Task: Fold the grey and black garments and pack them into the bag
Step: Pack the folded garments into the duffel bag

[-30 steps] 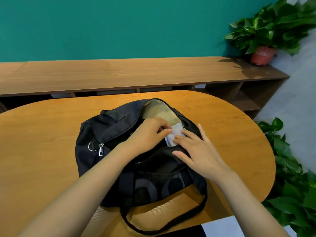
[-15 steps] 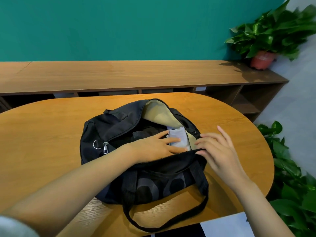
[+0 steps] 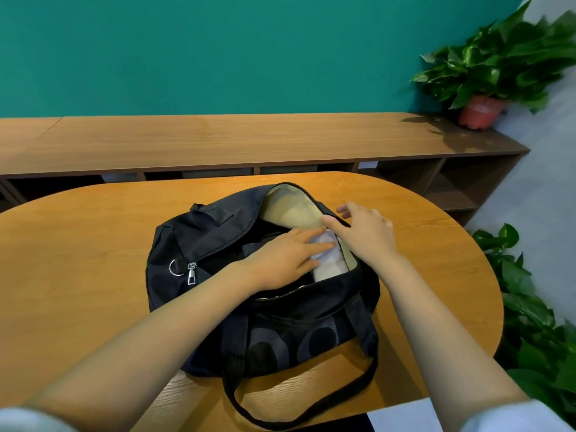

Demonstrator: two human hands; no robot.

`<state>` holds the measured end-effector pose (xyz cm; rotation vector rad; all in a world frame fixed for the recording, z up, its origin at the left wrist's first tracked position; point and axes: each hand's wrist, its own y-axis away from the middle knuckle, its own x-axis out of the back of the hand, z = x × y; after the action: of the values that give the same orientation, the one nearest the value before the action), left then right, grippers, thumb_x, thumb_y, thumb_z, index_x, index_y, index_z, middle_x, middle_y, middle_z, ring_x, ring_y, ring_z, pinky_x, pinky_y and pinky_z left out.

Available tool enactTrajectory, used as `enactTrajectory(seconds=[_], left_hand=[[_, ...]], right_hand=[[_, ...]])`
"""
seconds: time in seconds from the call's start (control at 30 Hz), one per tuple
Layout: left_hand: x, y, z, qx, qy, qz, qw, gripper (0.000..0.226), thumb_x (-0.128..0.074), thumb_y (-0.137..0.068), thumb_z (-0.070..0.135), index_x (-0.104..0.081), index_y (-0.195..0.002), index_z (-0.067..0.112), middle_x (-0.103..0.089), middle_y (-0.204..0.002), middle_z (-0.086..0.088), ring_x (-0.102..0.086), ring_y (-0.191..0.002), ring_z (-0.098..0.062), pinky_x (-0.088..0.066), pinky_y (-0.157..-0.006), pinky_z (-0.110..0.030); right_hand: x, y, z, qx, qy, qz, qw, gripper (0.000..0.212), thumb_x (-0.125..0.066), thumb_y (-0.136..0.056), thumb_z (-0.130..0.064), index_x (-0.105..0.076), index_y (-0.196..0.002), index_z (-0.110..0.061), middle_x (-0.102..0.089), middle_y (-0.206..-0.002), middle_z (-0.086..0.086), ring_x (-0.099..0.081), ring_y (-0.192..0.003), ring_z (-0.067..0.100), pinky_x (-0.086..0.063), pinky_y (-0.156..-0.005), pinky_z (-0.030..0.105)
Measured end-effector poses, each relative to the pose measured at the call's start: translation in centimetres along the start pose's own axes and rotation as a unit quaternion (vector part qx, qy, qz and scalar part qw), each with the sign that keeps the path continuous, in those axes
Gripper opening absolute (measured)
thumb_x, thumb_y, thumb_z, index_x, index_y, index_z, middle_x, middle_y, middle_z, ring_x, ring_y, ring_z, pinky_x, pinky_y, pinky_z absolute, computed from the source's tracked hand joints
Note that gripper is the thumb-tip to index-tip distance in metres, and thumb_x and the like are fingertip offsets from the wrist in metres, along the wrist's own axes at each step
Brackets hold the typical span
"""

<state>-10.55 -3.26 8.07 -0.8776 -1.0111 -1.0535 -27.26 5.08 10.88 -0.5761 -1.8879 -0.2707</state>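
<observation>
Inside the black duffel bag (image 3: 218,244), grey garment (image 3: 327,260) pinned lengthwise beneath flat left fingers (image 3: 314,244); right fingers (image 3: 335,224), loosely spread, at the flap beyond

surface: rounded wooden table (image 3: 93,260) | on it: black bag (image 3: 199,241), unzipped, strap trailing at near edge

A teal wall (image 3: 218,51) runs across the back of the room, and against it stands a long, low wooden shelf unit (image 3: 249,141) with open compartments underneath. On the right end of its top sits a leafy green plant (image 3: 505,57) in a reddish pot (image 3: 480,112), casting a soft shadow to its left, beside a pale grey wall (image 3: 548,188) on the right. Nearer the camera is a wooden desk (image 3: 78,244) with a rounded right end, and more green leaves (image 3: 536,322) grow just beyond that right edge.
</observation>
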Motion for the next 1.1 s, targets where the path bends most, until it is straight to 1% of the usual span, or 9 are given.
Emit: enactTrajectory(seconds=[0.1, 0.23, 0.43, 0.5, 0.73, 0.83, 0.93, 1.03, 1.1], left_hand=[[0.2, 0.1, -0.4, 0.01, -0.024, -0.033, 0.999, 0.048, -0.042, -0.103, 0.033, -0.034, -0.15, 0.024, -0.018, -0.161, -0.005, -0.018, -0.147, -0.021, -0.016, -0.118, -0.032], [0.1, -0.8, -0.6, 0.016, -0.043, -0.126, 0.991, 0.046, -0.035, -0.105, 0.033, -0.034, -0.15, 0.026, -0.019, -0.161, -0.003, -0.02, -0.146, -0.022, -0.018, -0.117, -0.043], [3.6, 1.5, -0.5, 0.014, 0.074, -0.067, 0.995, 0.04, -0.038, -0.104, 0.034, -0.058, -0.134, 0.018, -0.044, -0.149, 0.0, -0.036, -0.138, -0.012, -0.021, -0.115, -0.027], [5.4, 5.0, -1.3, 0.045, 0.084, -0.087, 0.992, 0.049, -0.029, -0.101, 0.049, -0.061, -0.129, 0.025, -0.054, -0.138, 0.012, -0.043, -0.13, -0.002, -0.012, -0.119, -0.031], [5.8, 16.1, -5.2, 0.121, -0.077, -0.058, 0.988, 0.074, -0.009, -0.083, 0.08, -0.057, -0.126, 0.043, -0.053, -0.126, 0.026, -0.028, -0.13, 0.015, 0.022, -0.116, -0.042], [5.7, 18.0, -6.1, 0.124, -0.124, 0.039, 0.984, 0.063, -0.023, -0.087, 0.076, -0.067, -0.106, 0.036, -0.056, -0.11, 0.02, -0.037, -0.122, 0.002, 0.012, -0.119, -0.043], [5.6, 19.8, -7.2, 0.165, -0.147, 0.101, 0.97, 0.053, -0.029, -0.087, 0.075, -0.063, -0.086, 0.034, -0.052, -0.119, 0.009, -0.041, -0.12, -0.016, -0.019, -0.114, -0.052], [5.9, 20.5, -7.5, 0.224, 0.004, 0.123, 0.967, 0.025, -0.056, -0.089, 0.056, -0.054, -0.078, 0.034, -0.039, -0.146, 0.003, -0.033, -0.131, -0.017, -0.035, -0.101, -0.041], [6.1, 20.1, -7.3, 0.252, 0.116, 0.103, 0.955, 0.02, -0.063, -0.09, 0.034, -0.057, -0.079, 0.019, -0.049, -0.14, 0.0, -0.037, -0.131, -0.006, -0.038, -0.092, -0.023]], right_hand=[[-0.3, -1.5, -1.2, 0.004, 0.035, -0.02, 0.999, 0.031, -0.052, -0.094, -0.05, -0.062, -0.108, -0.025, -0.065, -0.101, -0.006, -0.059, -0.105, 0.02, -0.033, -0.102, 0.045], [1.5, -2.4, -1.9, 0.025, 0.053, 0.135, 0.989, 0.014, -0.053, -0.096, -0.032, -0.063, -0.092, -0.023, -0.056, -0.079, -0.008, -0.059, -0.094, 0.021, -0.026, -0.11, 0.044], [1.8, 0.9, -1.2, 0.19, 0.001, 0.029, 0.981, 0.037, -0.044, -0.096, -0.056, -0.055, -0.122, -0.034, -0.048, -0.139, -0.013, -0.036, -0.131, 0.016, -0.025, -0.112, 0.049], [1.4, 3.0, 0.1, 0.265, -0.067, -0.006, 0.962, 0.05, -0.026, -0.094, -0.067, -0.064, -0.109, -0.039, -0.039, -0.147, -0.02, -0.023, -0.14, 0.01, -0.02, -0.114, 0.047], [0.0, 4.4, 4.3, 0.224, -0.162, -0.012, 0.961, 0.056, -0.024, -0.086, -0.081, -0.067, -0.099, -0.046, -0.025, -0.155, -0.024, -0.006, -0.147, 0.01, -0.015, -0.115, 0.052], [0.1, 3.0, 4.8, 0.212, -0.134, -0.034, 0.967, 0.045, -0.031, -0.083, -0.082, -0.061, -0.099, -0.052, -0.021, -0.153, -0.028, -0.004, -0.146, 0.006, -0.014, -0.116, 0.053], [0.2, 1.3, 5.8, 0.203, -0.09, -0.079, 0.972, 0.023, -0.046, -0.083, -0.068, -0.057, -0.098, -0.056, -0.018, -0.153, -0.027, -0.002, -0.147, 0.006, -0.014, -0.116, 0.057], [0.8, -0.5, 5.9, 0.208, -0.065, -0.117, 0.969, 0.014, -0.055, -0.086, -0.053, -0.062, -0.098, -0.05, -0.015, -0.153, -0.028, -0.001, -0.148, 0.01, -0.013, -0.117, 0.054], [1.1, -1.6, 5.3, 0.213, -0.063, -0.144, 0.964, 0.009, -0.061, -0.091, -0.039, -0.069, -0.094, -0.037, -0.018, -0.151, -0.027, -0.004, -0.149, 0.011, -0.014, -0.117, 0.048]])
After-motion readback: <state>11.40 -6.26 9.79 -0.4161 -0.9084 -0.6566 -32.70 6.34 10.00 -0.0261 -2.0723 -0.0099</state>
